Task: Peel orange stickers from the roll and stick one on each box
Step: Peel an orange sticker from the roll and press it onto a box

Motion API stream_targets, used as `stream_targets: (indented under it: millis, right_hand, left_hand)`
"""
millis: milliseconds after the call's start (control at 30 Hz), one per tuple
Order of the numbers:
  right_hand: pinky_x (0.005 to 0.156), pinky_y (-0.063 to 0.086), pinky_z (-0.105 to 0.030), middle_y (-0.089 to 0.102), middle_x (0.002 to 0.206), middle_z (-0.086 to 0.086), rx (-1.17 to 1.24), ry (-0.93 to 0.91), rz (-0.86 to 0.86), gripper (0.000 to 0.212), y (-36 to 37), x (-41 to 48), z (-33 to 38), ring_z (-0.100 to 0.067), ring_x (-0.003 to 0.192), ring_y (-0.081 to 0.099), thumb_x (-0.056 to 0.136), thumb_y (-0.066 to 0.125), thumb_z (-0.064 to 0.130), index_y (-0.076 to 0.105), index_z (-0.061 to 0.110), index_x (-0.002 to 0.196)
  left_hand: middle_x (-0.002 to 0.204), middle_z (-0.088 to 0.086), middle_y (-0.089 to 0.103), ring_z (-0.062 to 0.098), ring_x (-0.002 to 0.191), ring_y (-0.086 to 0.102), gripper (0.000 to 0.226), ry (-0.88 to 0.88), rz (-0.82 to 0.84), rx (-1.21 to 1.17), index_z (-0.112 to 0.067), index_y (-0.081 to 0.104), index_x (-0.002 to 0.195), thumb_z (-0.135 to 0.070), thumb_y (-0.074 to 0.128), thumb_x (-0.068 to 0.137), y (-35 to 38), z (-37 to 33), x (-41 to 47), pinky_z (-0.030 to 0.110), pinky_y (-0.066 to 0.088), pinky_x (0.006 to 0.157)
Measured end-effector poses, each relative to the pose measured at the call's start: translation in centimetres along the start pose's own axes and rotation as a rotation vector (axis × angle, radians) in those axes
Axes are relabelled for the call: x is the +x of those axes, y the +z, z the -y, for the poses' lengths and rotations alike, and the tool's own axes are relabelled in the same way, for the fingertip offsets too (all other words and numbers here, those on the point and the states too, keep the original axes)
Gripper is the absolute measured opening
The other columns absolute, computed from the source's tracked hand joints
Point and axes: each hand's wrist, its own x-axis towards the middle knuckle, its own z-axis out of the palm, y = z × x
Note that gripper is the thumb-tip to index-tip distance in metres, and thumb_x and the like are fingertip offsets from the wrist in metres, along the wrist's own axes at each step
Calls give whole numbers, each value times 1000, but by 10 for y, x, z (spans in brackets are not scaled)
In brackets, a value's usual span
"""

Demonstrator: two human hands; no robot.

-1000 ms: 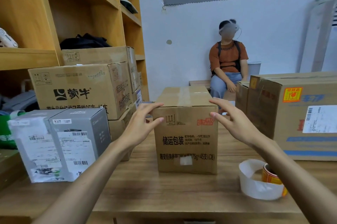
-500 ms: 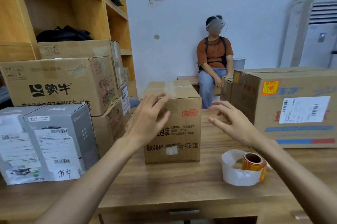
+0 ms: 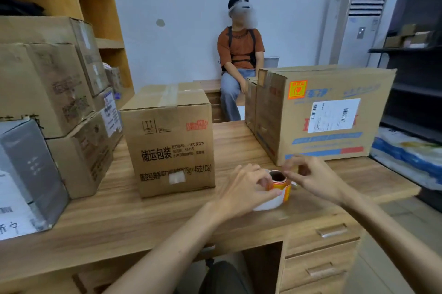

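The orange sticker roll (image 3: 280, 184) stands on the wooden desk (image 3: 148, 212) with a loop of white backing paper around it. My left hand (image 3: 244, 188) curls round the roll's left side. My right hand (image 3: 313, 177) hovers just right of the roll, fingers bent, fingertips near its top rim; whether it pinches anything I cannot tell. A medium cardboard box (image 3: 171, 140) with black print stands left of the roll. A larger box (image 3: 320, 111) to the right carries an orange sticker (image 3: 297, 89) on its front.
Stacked cartons (image 3: 55, 87) and a grey parcel (image 3: 26, 174) crowd the desk's left. A person (image 3: 239, 59) sits against the far wall. Drawers (image 3: 320, 257) lie under the desk's right end, and dark shelving (image 3: 416, 54) stands at the right.
Both hands left the medium box and dropped down to the sticker roll; the left now wraps the roll. My view swung right and downward.
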Motion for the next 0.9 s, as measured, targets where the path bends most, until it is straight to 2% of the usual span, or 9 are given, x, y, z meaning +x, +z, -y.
stream_targets:
  millis: [100, 200, 300, 400, 500, 567, 667, 767, 900]
  right_hand:
    - [63, 49, -36, 71, 82, 4, 8, 50, 38, 10, 7, -3, -7, -14, 65, 60, 85, 67, 24, 72, 32, 86]
    - [66, 49, -37, 71, 82, 3, -1, 90, 96, 16, 14, -6, -9, -13, 62, 56, 84, 68, 20, 70, 34, 92]
    - [70, 51, -33, 70, 86, 9, -19, 104, 102, 19, 21, -7, -8, -10, 68, 58, 81, 70, 20, 69, 35, 94]
    - [69, 47, -24, 65, 94, 16, -51, 77, 84, 20, 29, -6, -7, -2, 73, 57, 83, 72, 25, 70, 32, 102]
    - [67, 36, -10, 60, 96, 18, -89, 16, 65, 23, 37, -6, -3, 7, 74, 54, 88, 73, 28, 70, 24, 110]
    - [73, 40, -15, 63, 104, 12, -111, -24, 59, 23, 44, -8, 1, 2, 82, 56, 89, 71, 30, 70, 22, 111]
    - [77, 47, -30, 63, 107, 10, -139, -13, -11, 18, 55, -12, 7, -10, 92, 61, 91, 68, 33, 69, 24, 106]
    - [67, 35, -28, 62, 101, 6, -158, 13, -108, 16, 66, -13, 9, -16, 86, 61, 91, 68, 34, 68, 20, 100]
    - [66, 31, -25, 60, 108, 6, -198, 45, -155, 20, 74, -12, 13, -18, 92, 61, 93, 65, 35, 66, 19, 106]
  left_hand:
    - [104, -8, 66, 10, 100, 53, 32, -24, 44, 51, -23, 69, 102, -53, 64, 91, 16, -5, 3, 32, 34, 89]
    - [112, 0, 70, 19, 111, 56, 20, -13, 65, 52, -20, 71, 108, -31, 59, 97, 21, -7, 4, 29, 29, 91]
    - [113, 1, 69, 19, 108, 54, 23, -17, 58, 14, -21, 72, 107, -16, 51, 98, 18, 2, -1, 28, 28, 83]
    - [102, 4, 69, 22, 92, 53, 25, -74, 45, -27, -17, 72, 100, -12, 48, 94, 12, 16, -3, 30, 28, 76]
    - [105, 1, 71, 20, 97, 57, 36, -154, 40, -69, -18, 75, 106, -21, 43, 91, 8, 26, -5, 32, 38, 80]
    - [98, -5, 66, 19, 101, 58, 34, -191, 19, -77, -19, 76, 107, -23, 45, 93, 8, 31, -8, 33, 39, 83]
    - [83, -13, 48, 18, 94, 56, 23, -258, -22, -96, -23, 76, 103, -17, 55, 95, 11, 39, -13, 31, 32, 75]
    - [90, -8, 56, 13, 90, 57, 14, -297, -59, -219, -27, 74, 92, -22, 62, 95, 15, 46, -17, 31, 43, 78]
    - [95, -6, 59, 7, 91, 56, 10, -325, -72, -355, -29, 72, 90, -24, 67, 96, 21, 48, -24, 18, 38, 77]
